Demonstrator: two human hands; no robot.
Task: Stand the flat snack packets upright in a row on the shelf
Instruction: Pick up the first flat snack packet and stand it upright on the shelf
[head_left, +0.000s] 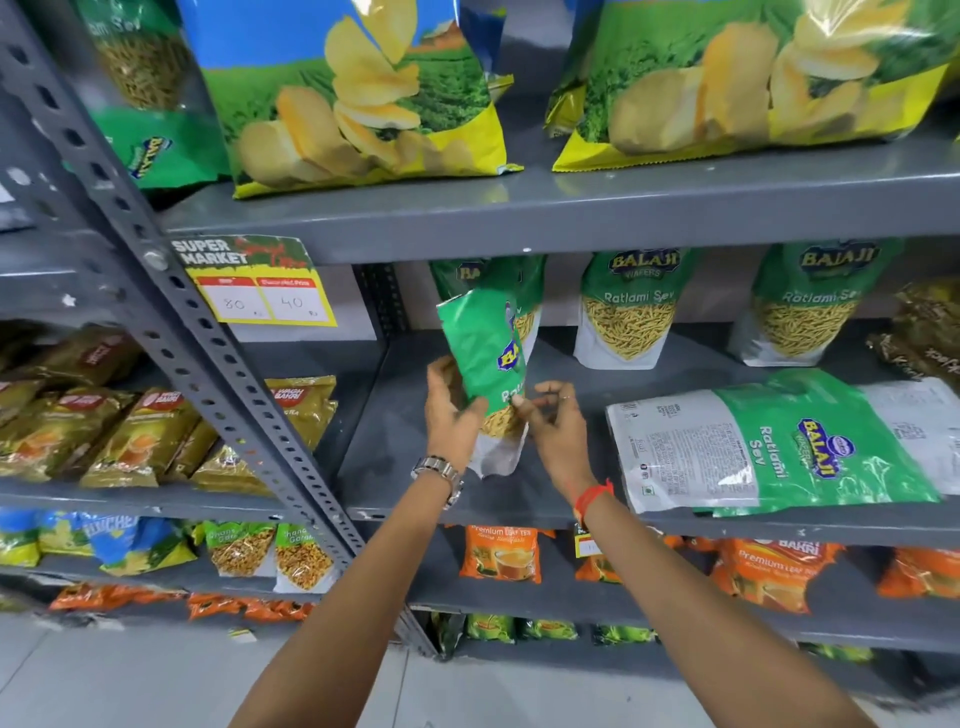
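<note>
Got Ratlami Sev packet (485, 358) in air over grey shelf (410, 431), front-left, tilted. Left hand (451, 410) wrapped round its lower left edge, right hand (553, 415) fingertips pinching right edge near base. Trick imo: flatten bottom gusset first, set it down square beside standing packets (628, 312) at back. Flat packet (774, 441) on right waits.

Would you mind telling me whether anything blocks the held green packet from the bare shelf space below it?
Nothing visible does. The green Ratlami Sev packet, held by the left hand and right hand, hangs over bare grey metal shelf; the flat green-and-white packets lie off to the right.
</note>
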